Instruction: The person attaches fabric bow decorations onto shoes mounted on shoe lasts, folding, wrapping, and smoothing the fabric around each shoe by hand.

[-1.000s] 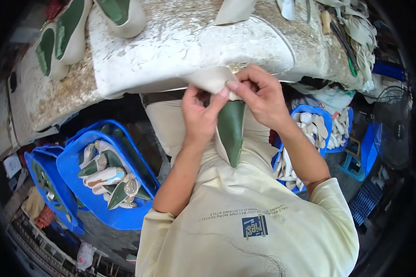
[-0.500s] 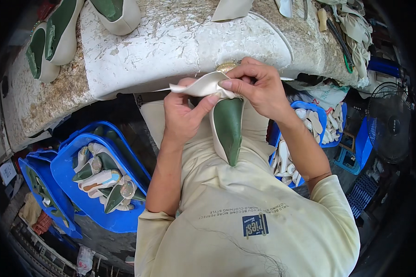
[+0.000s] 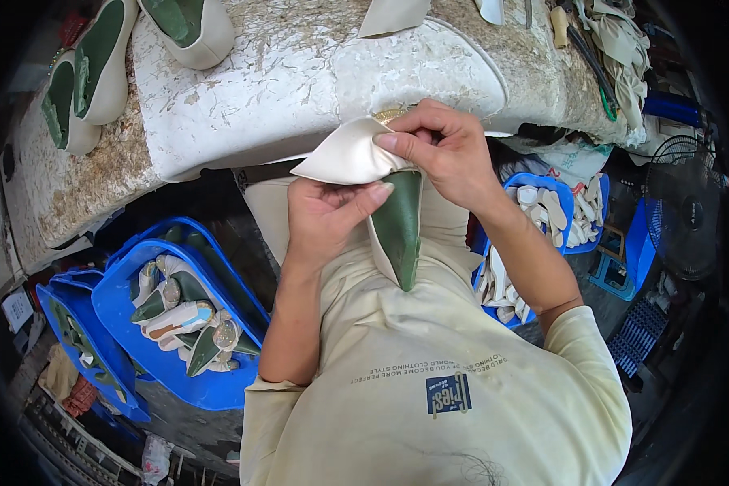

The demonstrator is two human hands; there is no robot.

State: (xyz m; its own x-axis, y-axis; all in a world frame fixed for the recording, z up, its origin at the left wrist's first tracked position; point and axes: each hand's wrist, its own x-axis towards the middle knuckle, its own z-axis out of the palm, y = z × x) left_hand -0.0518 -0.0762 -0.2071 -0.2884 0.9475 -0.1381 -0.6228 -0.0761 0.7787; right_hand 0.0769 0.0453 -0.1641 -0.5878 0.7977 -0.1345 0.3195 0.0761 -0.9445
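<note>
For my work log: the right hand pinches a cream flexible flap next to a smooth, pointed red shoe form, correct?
Not quite: the head view shows a smooth, pointed green shoe form, not red; the right hand does pinch the cream flexible flap.

shoe last [image 3: 398, 220]: dark green, smooth-faced, held lengthwise, its narrow end pointing to the near side and its broad end away. cream edging [image 3: 379, 250] follows the last's left side. cream piece [image 3: 342, 152]: thin, flexible, flared up and leftward over the broad end, gathered into a crease at right. gold textured patch [image 3: 390, 115]: partly hidden, just beyond the crease.
</note>
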